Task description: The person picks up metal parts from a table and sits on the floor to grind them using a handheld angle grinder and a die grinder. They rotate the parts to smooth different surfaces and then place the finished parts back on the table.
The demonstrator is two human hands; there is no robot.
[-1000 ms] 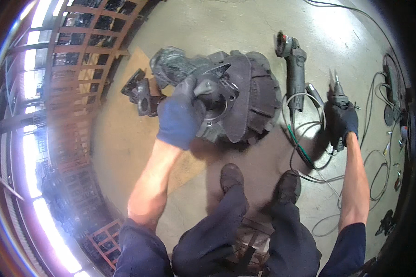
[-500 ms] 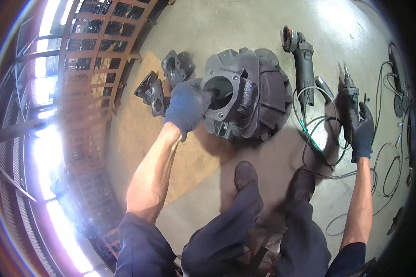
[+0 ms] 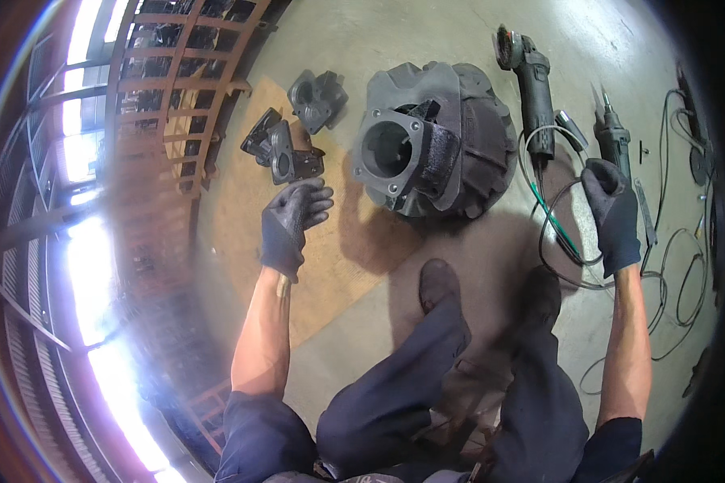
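My left hand [image 3: 292, 217], in a dark glove, is open with its fingers stretched to the right and holds nothing. Just beyond it stand dark metal flanged castings [image 3: 286, 157]. To its right sits a large black cast housing [image 3: 479, 137] with a round bore in a bolted flange. My right hand [image 3: 612, 213], also gloved, has curled fingers at the lower end of a straight die grinder [image 3: 614, 138] lying on the floor. It covers that part of the tool, so what the fingers hold is hidden.
An angle grinder [image 3: 533, 92] with a brush wheel lies left of the die grinder. Cables [image 3: 552, 217] loop over the floor beside my right hand. Another flanged casting [image 3: 316, 98] stands farther off. A brown slatted rack [image 3: 181, 88] lines the left side.
My left hand has drawn back from the mouth of the housing, toward me and left, and its fingers have straightened. My right hand has shifted left over the die grinder's lower end.
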